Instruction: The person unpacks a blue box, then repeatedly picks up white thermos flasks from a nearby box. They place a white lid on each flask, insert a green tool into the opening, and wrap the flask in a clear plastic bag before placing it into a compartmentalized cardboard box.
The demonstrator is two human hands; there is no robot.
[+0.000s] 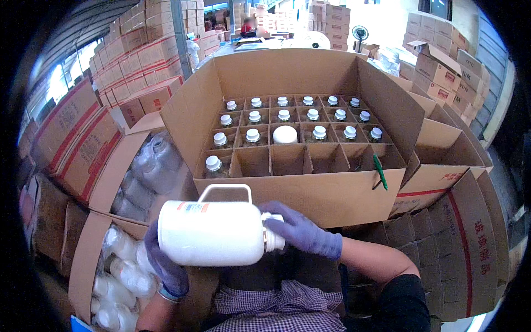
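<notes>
A large white jug with a loop handle lies on its side in front of me, its neck pointing right. My left hand, in a grey-purple glove, is closed around the base end. At the other end, my gloved right hand grips the white screw cap. Just beyond the jug stands an open carton with cardboard dividers. White-capped clear bottles fill most of its cells, and one cell holds a bigger white top. Several front-row cells show no bottle.
A green pen hangs over the carton's front edge. To the left, open boxes hold clear jugs and plastic-wrapped white bottles. Open cartons stand on the right. Stacked boxes rise behind; a person is far back.
</notes>
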